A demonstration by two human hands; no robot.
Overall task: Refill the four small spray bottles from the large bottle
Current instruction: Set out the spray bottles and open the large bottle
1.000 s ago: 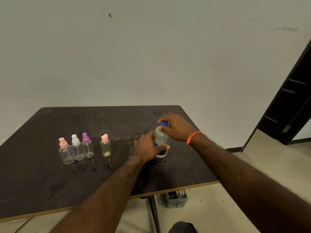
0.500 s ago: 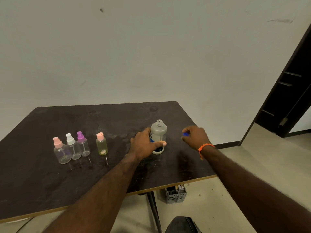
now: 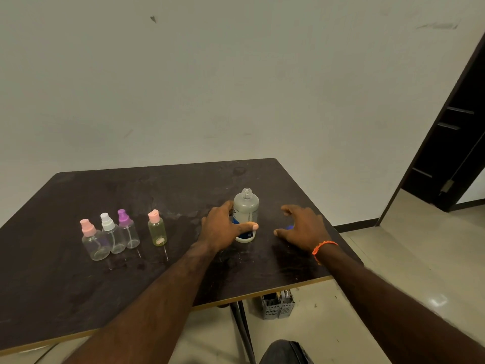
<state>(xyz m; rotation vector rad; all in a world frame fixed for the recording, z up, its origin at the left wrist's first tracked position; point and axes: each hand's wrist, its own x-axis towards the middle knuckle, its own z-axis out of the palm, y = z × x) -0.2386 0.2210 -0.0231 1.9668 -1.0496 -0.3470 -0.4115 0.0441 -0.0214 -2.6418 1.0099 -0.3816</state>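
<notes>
The large grey bottle (image 3: 245, 214) with a blue label stands uncapped near the right of the dark table (image 3: 78, 298). My left hand (image 3: 224, 228) grips its lower body, thumb across the front. My right hand (image 3: 304, 227) is just right of it, low over the table with fingers spread. The blue cap (image 3: 289, 227) shows under that palm. To the left stand the small bottles: a clear one with a pink spray top (image 3: 94, 243), a white-topped one (image 3: 112, 236), a purple-topped one (image 3: 128, 229), and, slightly apart, a yellowish one with a pink cap (image 3: 157, 229). All four are closed.
The table's front edge (image 3: 262, 291) runs close to my arms and its right edge lies just past my right hand. A grey basket (image 3: 277, 306) sits on the floor under the table. A dark doorway (image 3: 451, 153) opens at the right. A white wall is behind.
My right hand took the blue cap off the large bottle, carried it right and lowered it to the table; its fingers are now spread. My left hand kept its grip on the bottle.
</notes>
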